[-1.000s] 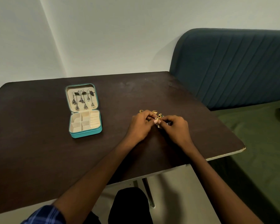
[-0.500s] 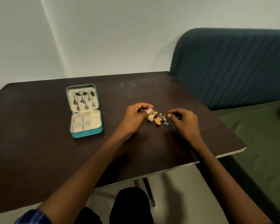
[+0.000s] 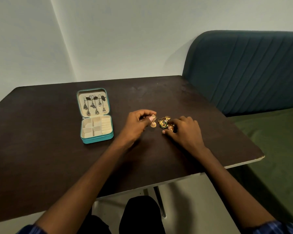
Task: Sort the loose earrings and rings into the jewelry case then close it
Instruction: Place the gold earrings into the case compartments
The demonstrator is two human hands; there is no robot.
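Note:
A teal jewelry case [image 3: 98, 139] lies open on the dark table [image 3: 41, 149], left of centre. Several silver drop earrings [image 3: 94, 105] hang in its lid, and its cream compartments look bare. My left hand [image 3: 137, 124] pinches a gold bell-shaped earring [image 3: 153, 123] just above the table, to the right of the case. A small pile of gold and green earrings and rings [image 3: 165, 122] lies beside it. My right hand [image 3: 184, 130] rests on the pile's right side, fingers curled over some gold pieces; what they grip is hidden.
A teal padded bench back [image 3: 243, 70] stands at the right, with a green seat cushion [image 3: 269, 149] below it. The table's front right corner [image 3: 260, 157] is near my right forearm. A pale wall runs behind.
My hands were together over the pile, then parted. My left hand has lifted a gold bell earring clear of the pile; my right hand has come back onto the pile's right side.

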